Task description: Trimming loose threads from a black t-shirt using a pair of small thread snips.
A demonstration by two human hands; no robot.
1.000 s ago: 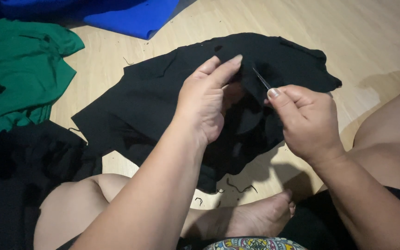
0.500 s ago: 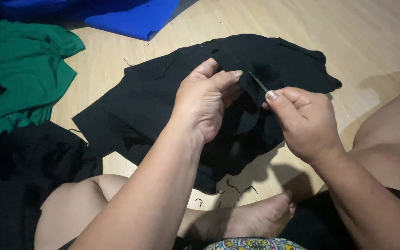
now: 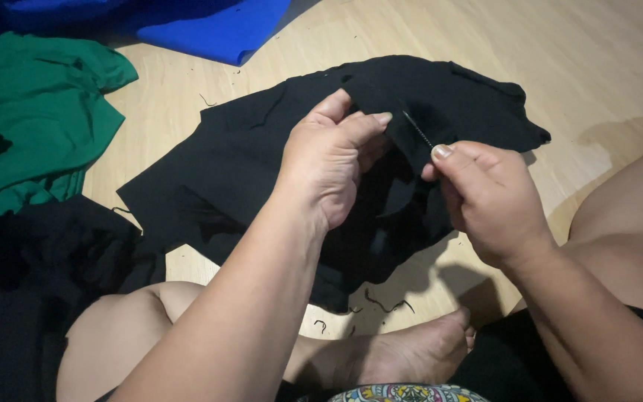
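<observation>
Head view, compared with a second ago: my right hand (image 3: 489,197) has drawn slightly down and toward me, and the thin metal tool (image 3: 417,129) pinched between its thumb and forefinger now shows more of its shaft, angled up-left into the fold. My judgement is that stitches are being picked along this edge. Right hand is closed narrow on the tool. My left hand (image 3: 329,160) is curled shut on the black cloth (image 3: 247,156), thumb on top, holding the fold raised just beside the tool tip. Cloth otherwise lies spread on the wooden floor (image 3: 574,59). Thread scraps (image 3: 385,304) lie near my foot; green fabric (image 3: 31,112) and blue fabric (image 3: 217,30) lie well apart
</observation>
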